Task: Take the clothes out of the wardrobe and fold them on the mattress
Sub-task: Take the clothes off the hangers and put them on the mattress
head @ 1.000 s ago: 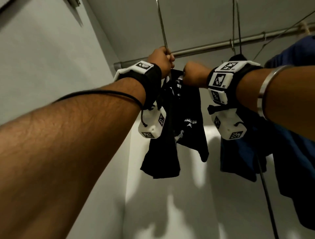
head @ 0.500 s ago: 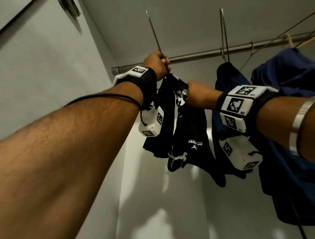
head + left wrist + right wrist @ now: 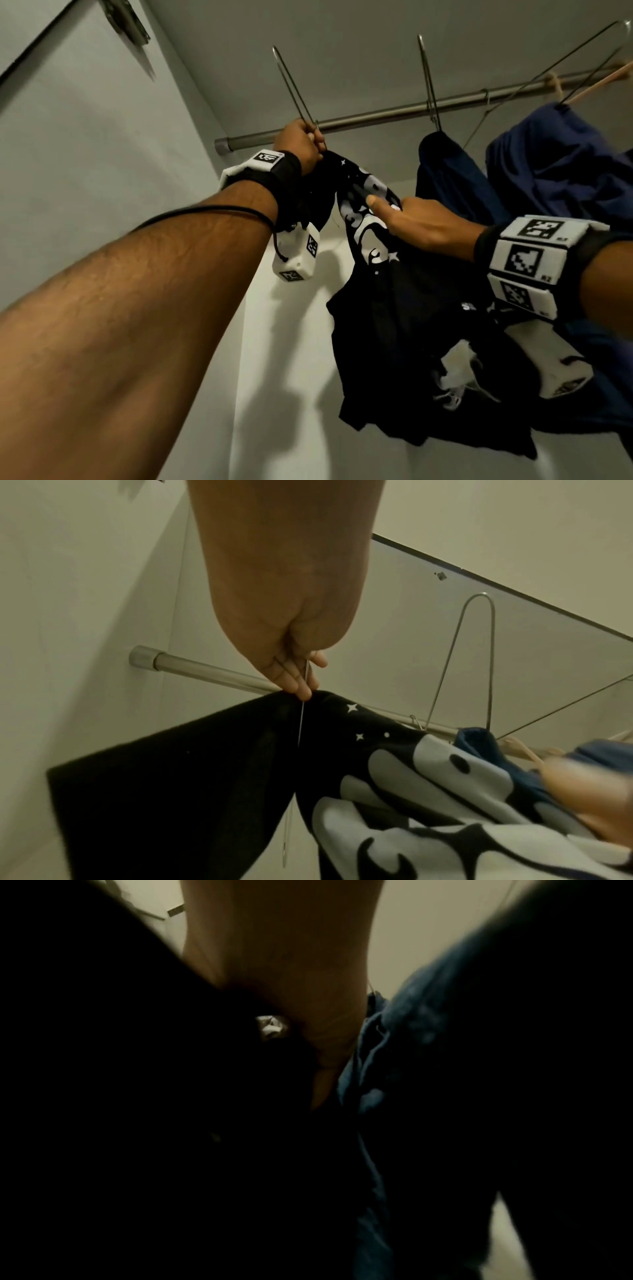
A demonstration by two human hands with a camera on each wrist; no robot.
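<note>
A black T-shirt [image 3: 404, 308] with a white print hangs from a thin wire hanger [image 3: 293, 85] inside the wardrobe. My left hand [image 3: 313, 142] grips the hanger's wire neck just above the shirt's collar. The left wrist view shows the fingers [image 3: 298, 680] curled round the wire [image 3: 303, 718], with the shirt [image 3: 205, 777] draped below. My right hand [image 3: 383, 209] pinches the printed fabric, thumb on top, and draws it out to the right. The right wrist view is dark: only the palm [image 3: 308, 1001] shows, between black cloth [image 3: 171, 1123] and blue cloth [image 3: 428, 1015].
A steel rail [image 3: 376, 114] crosses the wardrobe. A second wire hanger [image 3: 426, 78] on it carries a dark navy garment [image 3: 445, 178]. A blue garment [image 3: 555, 164] hangs further right. The wardrobe's side wall [image 3: 102, 171] is close on the left.
My right hand has dropped from beside the hanger's neck and moved right, pulling the shirt's fabric with it. My left hand has stayed on the hanger's wire.
</note>
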